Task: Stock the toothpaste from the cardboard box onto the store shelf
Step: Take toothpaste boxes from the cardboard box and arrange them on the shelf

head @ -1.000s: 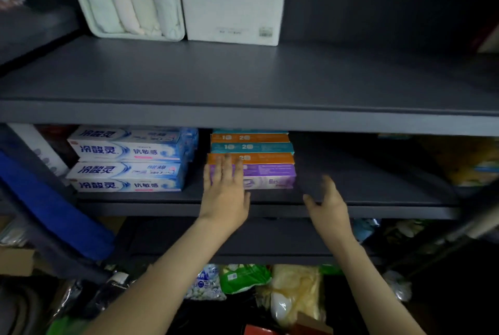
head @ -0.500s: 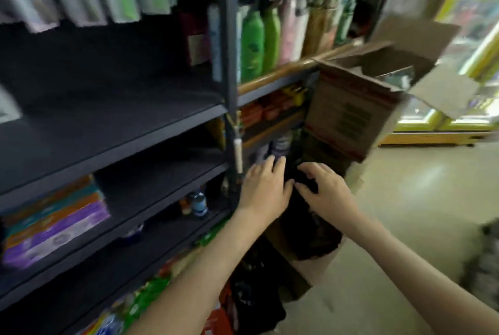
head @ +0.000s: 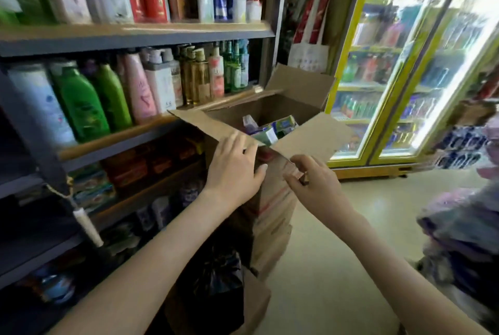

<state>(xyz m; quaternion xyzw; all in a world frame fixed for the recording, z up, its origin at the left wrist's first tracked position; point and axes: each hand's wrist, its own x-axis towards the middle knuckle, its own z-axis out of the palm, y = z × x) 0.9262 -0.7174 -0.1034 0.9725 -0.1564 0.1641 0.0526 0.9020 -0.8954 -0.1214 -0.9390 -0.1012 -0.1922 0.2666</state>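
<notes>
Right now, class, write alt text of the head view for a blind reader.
The left hand and right hand are at the near flap of an open cardboard box holding toothpaste cartons, beside shelves of bottles. A lit drinks fridge stands behind.

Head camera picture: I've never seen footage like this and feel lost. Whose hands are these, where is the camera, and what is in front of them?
No machine here: a person wears a camera on the head, looking forward and down, so you see their own bare hands. The left hand rests, fingers fairly straight, on the near flap of an open box; the right hand is at its front corner, fingers curled, grip unclear. Inside lie toothpaste cartons. Left of it stands a shelf of bottles; behind, a glass-door fridge.
</notes>
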